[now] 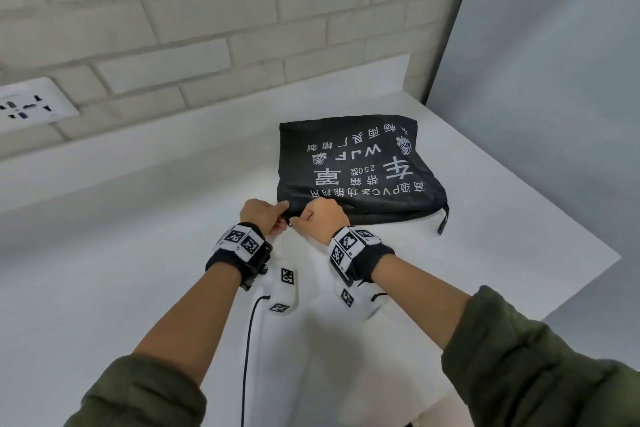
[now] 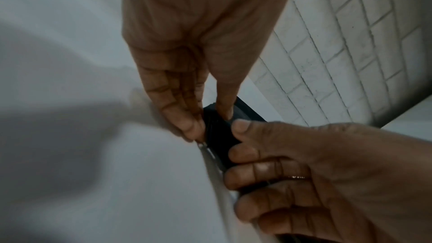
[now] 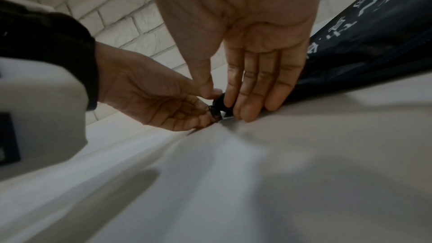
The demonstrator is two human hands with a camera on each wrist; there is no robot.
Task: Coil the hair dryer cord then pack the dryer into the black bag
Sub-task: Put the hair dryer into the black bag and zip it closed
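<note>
A black bag (image 1: 356, 166) printed with white lettering lies flat on the white table (image 1: 138, 253), its zipped edge towards me. Both hands meet at its near left corner. My left hand (image 1: 283, 215) pinches that corner (image 2: 214, 119) between thumb and fingers. The small zipper pull (image 3: 214, 113) lies against its fingertips. My right hand (image 1: 302, 217) grips the black fabric (image 3: 221, 101) just beside it, thumb on one side and fingers on the other. No hair dryer or cord shows in any view.
A pale brick wall (image 1: 207, 28) runs behind the table, with a white socket plate (image 1: 31, 107) at the far left. The table ends in an edge (image 1: 588, 239) to the right of the bag. A black strap (image 1: 444, 218) hangs off the bag's near right corner. A thin black cable (image 1: 247, 340) trails under my left forearm.
</note>
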